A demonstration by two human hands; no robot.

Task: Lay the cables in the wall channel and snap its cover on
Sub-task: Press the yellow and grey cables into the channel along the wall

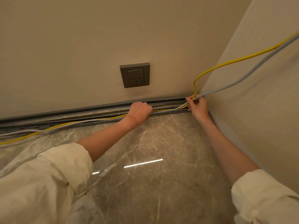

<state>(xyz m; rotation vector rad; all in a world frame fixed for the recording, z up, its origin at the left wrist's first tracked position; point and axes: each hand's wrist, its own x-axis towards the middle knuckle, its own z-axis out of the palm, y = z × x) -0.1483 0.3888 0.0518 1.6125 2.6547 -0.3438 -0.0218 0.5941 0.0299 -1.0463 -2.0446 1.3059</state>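
A slotted grey wall channel (pixel 168 111) runs along the foot of the wall, on the floor edge, with no cover on it. A yellow cable (pixel 229 62) and a grey cable (pixel 252 70) come down from the upper right into the corner and run left along the channel. My right hand (pixel 197 106) grips both cables at the corner, at the channel's right end. My left hand (pixel 140 111) is fisted over the channel's middle, pressing on the cables there. Further left the cables (pixel 53 127) lie partly outside the channel on the floor.
A grey wall socket (pixel 135 75) sits above the channel. A dark skirting strip (pixel 80 109) runs along the wall just above the channel. The side wall (pixel 258 110) closes the corner on the right. Glossy marble floor (pixel 153 151) lies below my arms.
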